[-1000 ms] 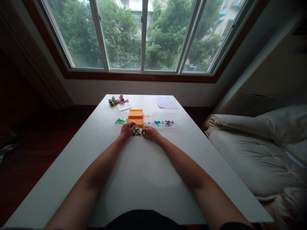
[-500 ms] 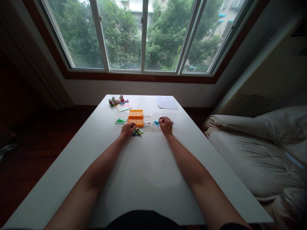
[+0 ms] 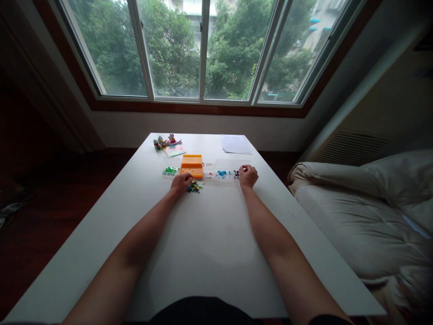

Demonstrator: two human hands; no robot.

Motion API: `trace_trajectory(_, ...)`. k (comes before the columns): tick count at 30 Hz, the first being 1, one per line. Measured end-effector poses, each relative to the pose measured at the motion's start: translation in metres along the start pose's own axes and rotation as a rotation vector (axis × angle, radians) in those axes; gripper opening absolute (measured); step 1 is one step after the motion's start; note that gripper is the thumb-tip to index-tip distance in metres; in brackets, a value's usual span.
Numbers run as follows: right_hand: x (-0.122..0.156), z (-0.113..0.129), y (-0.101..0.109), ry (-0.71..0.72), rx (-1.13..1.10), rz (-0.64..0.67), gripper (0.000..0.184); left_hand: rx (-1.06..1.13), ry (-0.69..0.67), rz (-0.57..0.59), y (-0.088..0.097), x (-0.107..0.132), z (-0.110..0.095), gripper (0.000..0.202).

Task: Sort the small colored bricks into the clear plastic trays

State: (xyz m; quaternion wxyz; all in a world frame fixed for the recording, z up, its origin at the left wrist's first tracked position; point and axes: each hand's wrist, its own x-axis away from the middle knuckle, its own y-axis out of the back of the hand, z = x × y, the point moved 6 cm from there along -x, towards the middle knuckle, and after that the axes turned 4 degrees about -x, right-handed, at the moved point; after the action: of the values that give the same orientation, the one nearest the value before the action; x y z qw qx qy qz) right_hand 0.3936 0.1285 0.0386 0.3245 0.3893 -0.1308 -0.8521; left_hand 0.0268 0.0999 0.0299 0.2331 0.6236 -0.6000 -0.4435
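My left hand (image 3: 181,181) rests with curled fingers beside a small heap of mixed coloured toy bricks (image 3: 194,187); what its fingertips hold, if anything, is too small to make out. Just beyond it lies an open orange case (image 3: 192,163) with a few orange pieces inside. My right hand (image 3: 248,176) is closed in a pinch over the right part of a clear plastic box, next to dark brown pieces (image 3: 236,174). Blue pieces (image 3: 222,174) lie in the same box to the left. Green pieces (image 3: 170,171) fill a clear box on the far left.
Small assembled figures (image 3: 165,142) and a colourful sheet (image 3: 175,150) lie at the table's back left. White papers (image 3: 236,144) lie at the back right. A padded beige sofa (image 3: 334,216) stands right of the white table (image 3: 203,253); a window is behind.
My right hand has moved right, from over the blue pieces to the dark brown ones, uncovering the blue ones. The left hand has stayed by the heap.
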Motion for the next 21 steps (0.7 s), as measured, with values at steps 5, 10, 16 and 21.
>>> trace_trajectory(5,-0.001,-0.006,-0.003,-0.045,-0.004,0.009,0.015,0.010,0.006,-0.008,-0.001,0.000,0.001,0.023)
trace_trajectory(10,-0.001,-0.010,-0.007,-0.046,-0.016,0.005,0.018,0.011,-0.013,-0.012,-0.002,0.000,0.000,0.023)
trace_trajectory(16,-0.002,-0.014,-0.008,-0.065,-0.015,-0.003,0.019,0.018,-0.014,-0.003,-0.001,0.000,0.000,0.022)
trace_trajectory(21,-0.001,-0.009,-0.006,-0.045,-0.045,-0.006,0.020,0.005,-0.010,-0.009,-0.001,0.000,0.000,0.022)
